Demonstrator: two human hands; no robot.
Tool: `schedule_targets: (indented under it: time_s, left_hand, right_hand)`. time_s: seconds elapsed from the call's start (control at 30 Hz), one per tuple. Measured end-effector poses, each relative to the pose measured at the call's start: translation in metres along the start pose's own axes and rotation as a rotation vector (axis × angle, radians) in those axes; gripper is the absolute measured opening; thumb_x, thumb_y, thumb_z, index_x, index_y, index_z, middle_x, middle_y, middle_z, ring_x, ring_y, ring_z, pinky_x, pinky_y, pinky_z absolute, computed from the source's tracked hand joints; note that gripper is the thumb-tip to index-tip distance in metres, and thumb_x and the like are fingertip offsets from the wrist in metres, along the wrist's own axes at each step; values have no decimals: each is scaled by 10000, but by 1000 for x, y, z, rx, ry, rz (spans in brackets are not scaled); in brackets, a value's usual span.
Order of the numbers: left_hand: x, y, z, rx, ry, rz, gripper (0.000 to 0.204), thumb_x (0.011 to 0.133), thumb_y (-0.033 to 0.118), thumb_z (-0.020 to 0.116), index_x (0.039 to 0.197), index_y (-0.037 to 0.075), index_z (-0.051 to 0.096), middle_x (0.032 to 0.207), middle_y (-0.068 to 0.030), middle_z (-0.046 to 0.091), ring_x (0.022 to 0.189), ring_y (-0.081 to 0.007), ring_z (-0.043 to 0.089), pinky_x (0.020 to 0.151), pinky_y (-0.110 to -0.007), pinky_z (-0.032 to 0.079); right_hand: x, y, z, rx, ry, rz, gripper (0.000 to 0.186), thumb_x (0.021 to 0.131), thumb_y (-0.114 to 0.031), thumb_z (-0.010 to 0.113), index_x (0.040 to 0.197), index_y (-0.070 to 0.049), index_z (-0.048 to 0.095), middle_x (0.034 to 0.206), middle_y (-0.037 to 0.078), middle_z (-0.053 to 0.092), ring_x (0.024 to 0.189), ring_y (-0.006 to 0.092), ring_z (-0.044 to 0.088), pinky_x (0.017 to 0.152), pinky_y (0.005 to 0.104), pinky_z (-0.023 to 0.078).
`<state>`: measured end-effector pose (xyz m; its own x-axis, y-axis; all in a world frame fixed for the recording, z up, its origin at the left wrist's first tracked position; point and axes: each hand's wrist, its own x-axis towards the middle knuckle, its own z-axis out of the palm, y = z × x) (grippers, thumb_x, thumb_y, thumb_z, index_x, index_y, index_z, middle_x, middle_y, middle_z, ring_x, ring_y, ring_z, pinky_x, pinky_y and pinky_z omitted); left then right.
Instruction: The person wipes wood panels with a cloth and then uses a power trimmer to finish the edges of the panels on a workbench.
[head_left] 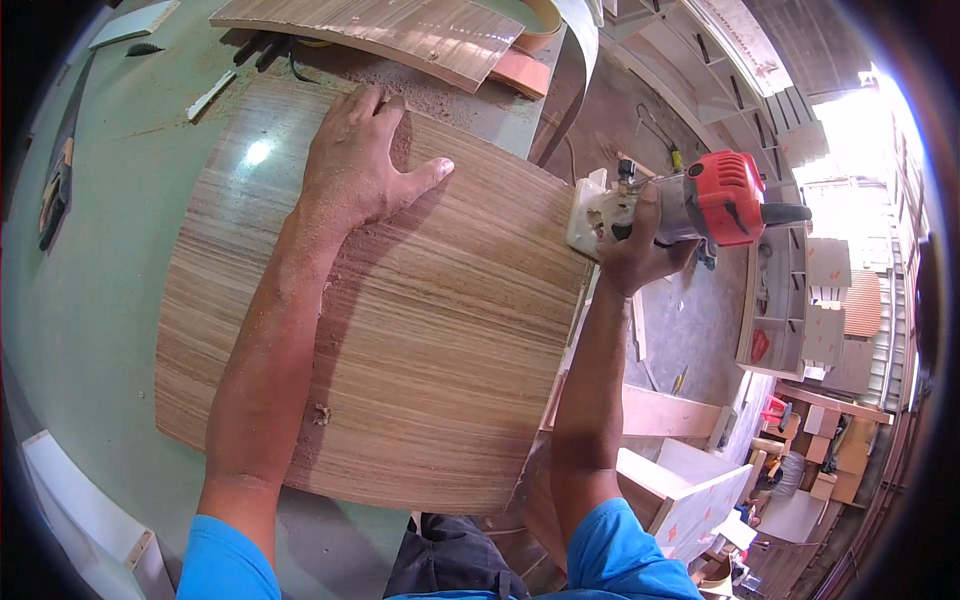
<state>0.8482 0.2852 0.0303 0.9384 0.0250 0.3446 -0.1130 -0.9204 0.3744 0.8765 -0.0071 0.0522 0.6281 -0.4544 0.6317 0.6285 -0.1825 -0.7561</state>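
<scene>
panel (450,310) on table (110,270) | router (715,200) at panel's right edge | handsaw (57,195) left | second panel (400,35) behind

A router (727,198), handsaw (57,195) and sawdust (430,104) show a woodworking workshop.

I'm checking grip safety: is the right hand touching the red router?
Touching. The head view shows the right hand gripping the red router, with a finger lying across its body.

Brn-streaked brd (440,310), red/gry router (692,204).
</scene>
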Motion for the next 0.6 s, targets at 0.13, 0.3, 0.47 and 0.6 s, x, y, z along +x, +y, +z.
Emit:
schedule_targets:
  time_s: [0.13,0.3,0.47,0.6]
  left_hand:
    - [1,-1,-1,-46,-37,-22,871,790,640,743,1311,-44,606,1446,-320,471,1395,-443,427,1175,-506,366]
    - [2,0,-3,-34,-66,-43,875,786,640,746,1313,-44,606,1447,-320,471,1395,-447,426,1177,-509,360]
    - [-1,-3,2,48,10,-16,897,778,639,755,1333,-46,591,1419,-253,510,1344,-390,483,1126,-485,417]
    - [0,0,0,43,0,-11,899,780,641,751,1336,-45,590,1425,-252,506,1346,-390,481,1124,-487,418]
  right_hand:
    - [5,10,0,-47,-19,-25,563,785,-95,810,1259,32,533,1093,115,644,933,201,641,873,354,520]
    - [11,16,4,-32,-1,-44,553,780,-103,817,1243,35,548,1096,125,651,944,210,644,880,353,519]
    - [14,15,10,-65,-32,-77,551,819,-148,793,1263,56,537,1088,137,651,880,193,665,756,322,561]
    - [17,21,8,-103,-44,-109,548,819,-142,789,1262,58,536,1085,137,650,875,191,661,756,331,558]
